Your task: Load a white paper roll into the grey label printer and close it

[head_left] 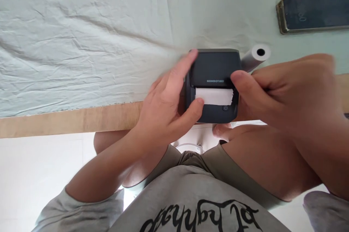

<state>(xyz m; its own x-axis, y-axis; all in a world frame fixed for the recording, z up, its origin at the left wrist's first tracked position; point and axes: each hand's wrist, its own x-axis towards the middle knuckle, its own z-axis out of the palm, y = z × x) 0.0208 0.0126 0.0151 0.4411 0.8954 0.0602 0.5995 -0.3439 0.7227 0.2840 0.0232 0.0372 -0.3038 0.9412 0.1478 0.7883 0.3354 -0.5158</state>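
Note:
A small black label printer (215, 66) marked NIIMBOT is held at the table's near edge, with a strip of white paper (216, 96) sticking out of its slot. My left hand (170, 105) grips the printer's left side, fingers along its edge and the thumb by the paper's left end. My right hand (289, 90) is at the right side, its thumb on the printer's right edge near the lid and its other fingers curled; part of that hand is blurred. Behind the printer's right corner lies a white paper roll (256, 57) with a dark core, partly hidden by my right hand.
A phone (316, 12) in a case lies at the upper right. A pale wrinkled cloth (95, 43) covers the table, and its bare wooden edge (68, 119) shows in front. My legs and a grey shirt (191, 195) are below the edge.

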